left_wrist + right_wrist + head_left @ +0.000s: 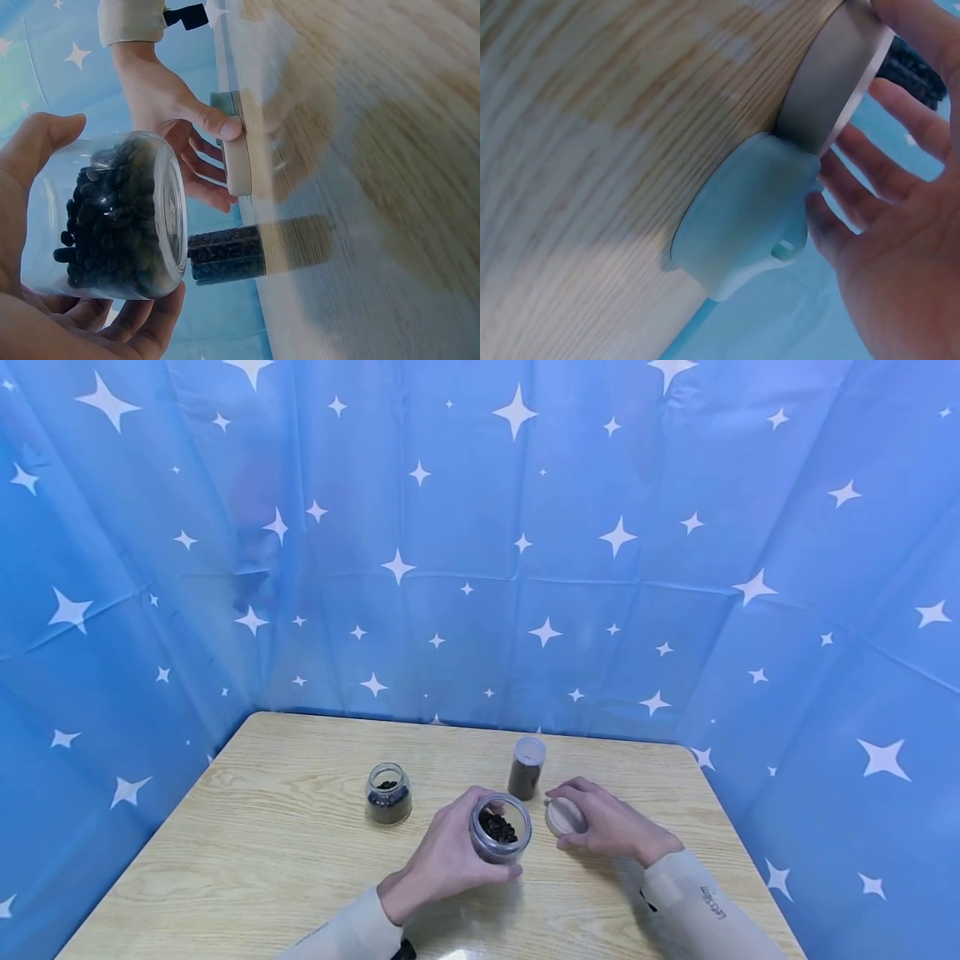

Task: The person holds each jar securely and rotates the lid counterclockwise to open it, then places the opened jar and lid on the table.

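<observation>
My left hand (450, 852) grips an uncapped glass jar (501, 852) of dark beans, held above the table. In the left wrist view the jar (120, 217) is tilted, with fingers and thumb around its side. My right hand (615, 828) holds a round beige lid (566, 817) by its edge, low at the tabletop; thumb and fingers lie around it in the left wrist view. Beside the lid (829, 75) in the right wrist view sits a pale green object (742, 210) with a small hole.
A second open glass jar (388, 795) with dark contents stands on the wooden table (262, 827), left of my hands. Behind them is a slim container (527, 768) with dark contents and a pale top. A blue star-patterned curtain (465, 510) hangs around the table's far side.
</observation>
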A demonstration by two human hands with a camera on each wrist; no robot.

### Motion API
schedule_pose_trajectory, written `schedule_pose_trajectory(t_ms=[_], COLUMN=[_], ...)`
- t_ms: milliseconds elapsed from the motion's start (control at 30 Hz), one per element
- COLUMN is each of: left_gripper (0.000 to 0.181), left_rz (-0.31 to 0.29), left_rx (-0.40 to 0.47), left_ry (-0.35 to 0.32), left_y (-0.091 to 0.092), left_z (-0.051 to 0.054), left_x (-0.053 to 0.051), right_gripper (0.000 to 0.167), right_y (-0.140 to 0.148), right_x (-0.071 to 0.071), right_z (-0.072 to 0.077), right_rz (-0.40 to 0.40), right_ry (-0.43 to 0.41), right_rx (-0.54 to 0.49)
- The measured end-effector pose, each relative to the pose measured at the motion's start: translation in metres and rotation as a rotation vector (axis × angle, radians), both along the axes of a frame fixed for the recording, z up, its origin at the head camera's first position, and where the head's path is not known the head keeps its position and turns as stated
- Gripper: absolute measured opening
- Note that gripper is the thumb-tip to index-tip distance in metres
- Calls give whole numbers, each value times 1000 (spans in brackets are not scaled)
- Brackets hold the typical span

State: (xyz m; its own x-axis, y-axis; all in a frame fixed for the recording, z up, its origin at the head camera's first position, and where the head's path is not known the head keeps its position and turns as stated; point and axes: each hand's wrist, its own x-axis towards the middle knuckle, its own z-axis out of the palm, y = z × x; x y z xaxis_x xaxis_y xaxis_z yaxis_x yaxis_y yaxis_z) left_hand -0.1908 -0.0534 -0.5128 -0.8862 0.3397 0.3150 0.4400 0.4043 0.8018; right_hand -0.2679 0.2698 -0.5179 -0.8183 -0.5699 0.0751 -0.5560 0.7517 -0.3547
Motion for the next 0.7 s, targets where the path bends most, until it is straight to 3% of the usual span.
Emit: schedule_pose_trajectory(t_ms=[533, 700], left_gripper=[92, 92], left_rz=[43, 58], left_rx=[11, 26], left_ry=[-2, -16], left_y=[-3, -4], left_z=[2, 3], left_x=[-9, -14], right_gripper=[73, 71], right_y=[1, -2], right_x=[5, 12], right_z=[4, 8], right_rz=[-47, -38], right_ry=[53, 113], right_rx=[-53, -78])
